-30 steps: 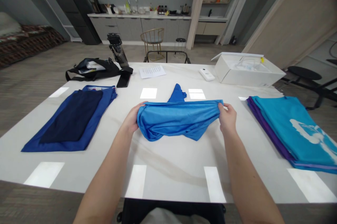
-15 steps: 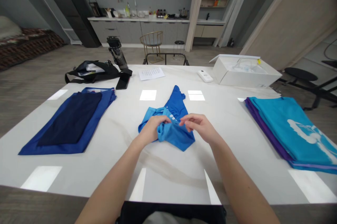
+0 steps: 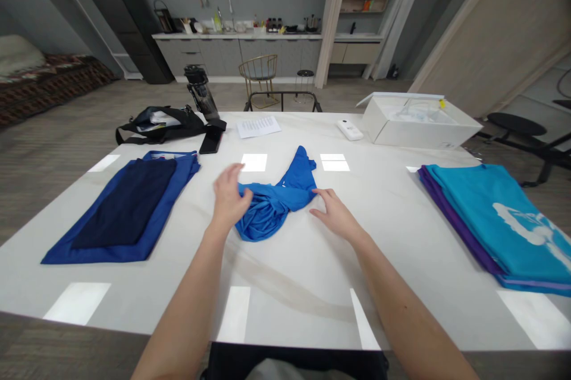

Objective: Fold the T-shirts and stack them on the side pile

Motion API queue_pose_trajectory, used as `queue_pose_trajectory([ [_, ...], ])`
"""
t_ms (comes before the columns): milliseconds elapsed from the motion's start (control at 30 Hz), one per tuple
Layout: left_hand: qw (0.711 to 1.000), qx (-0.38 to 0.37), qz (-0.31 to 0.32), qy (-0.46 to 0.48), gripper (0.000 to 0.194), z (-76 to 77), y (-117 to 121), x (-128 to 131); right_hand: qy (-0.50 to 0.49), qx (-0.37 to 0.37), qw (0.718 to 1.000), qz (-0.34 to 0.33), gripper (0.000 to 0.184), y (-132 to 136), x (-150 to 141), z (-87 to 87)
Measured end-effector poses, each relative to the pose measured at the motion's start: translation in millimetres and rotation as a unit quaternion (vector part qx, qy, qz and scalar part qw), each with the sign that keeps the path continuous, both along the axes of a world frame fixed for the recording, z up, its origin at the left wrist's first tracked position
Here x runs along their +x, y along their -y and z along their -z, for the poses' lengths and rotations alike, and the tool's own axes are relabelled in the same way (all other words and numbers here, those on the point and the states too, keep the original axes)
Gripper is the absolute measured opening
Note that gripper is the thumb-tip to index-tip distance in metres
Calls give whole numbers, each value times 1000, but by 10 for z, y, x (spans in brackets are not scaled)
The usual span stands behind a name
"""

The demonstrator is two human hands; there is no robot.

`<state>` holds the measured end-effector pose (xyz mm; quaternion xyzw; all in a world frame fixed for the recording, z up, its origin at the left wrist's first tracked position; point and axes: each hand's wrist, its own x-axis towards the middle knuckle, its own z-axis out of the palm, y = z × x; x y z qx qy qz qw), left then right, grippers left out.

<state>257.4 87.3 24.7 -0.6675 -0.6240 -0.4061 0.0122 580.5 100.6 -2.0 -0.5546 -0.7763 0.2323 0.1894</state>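
Observation:
A crumpled blue garment (image 3: 263, 213) lies on the white table (image 3: 285, 297) in front of me, with one narrow part stretching away from me. My left hand (image 3: 229, 198) is at its left edge, thumb and fingers spread and slightly blurred; the thumb is close to the cloth. On the opposite side, my right hand (image 3: 336, 213) has thumb and index finger apart, its index fingertip at the garment's right edge. Whether that fingertip presses on the fabric I cannot tell. Much of the garment is bunched, so its shape is hidden.
Left, a folded dark navy garment (image 3: 129, 204) lies on a blue one (image 3: 156, 237). A stack with a turquoise shirt (image 3: 482, 207) on top lies right. Farther back are a black bag (image 3: 165, 124), phone (image 3: 211, 141), bottle (image 3: 200, 94), paper (image 3: 259, 126), white device (image 3: 350, 130) and open box (image 3: 414, 130).
The left hand has let go of the bunched cloth and moved left and up, fingers spread. The garment's near part has flipped over, hiding its lighter side and white print. The right hand shifted slightly.

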Motion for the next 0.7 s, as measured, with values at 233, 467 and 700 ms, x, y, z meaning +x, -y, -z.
queue_pose_trajectory([
  [233, 941, -241, 207, -118, 21, 155, 126, 725, 7, -82, 996, 15, 21, 1, -17, -61],
  [467, 722, -312, 210, 581, 38, -19, 235, 964, -204, -311, 921, -115, 52, 114, -95, -201],
  [700, 800, -215, 109, 550, 42, -10, 101, 802, -233, -296, 925, -49, 54, 60, -5, -252],
])
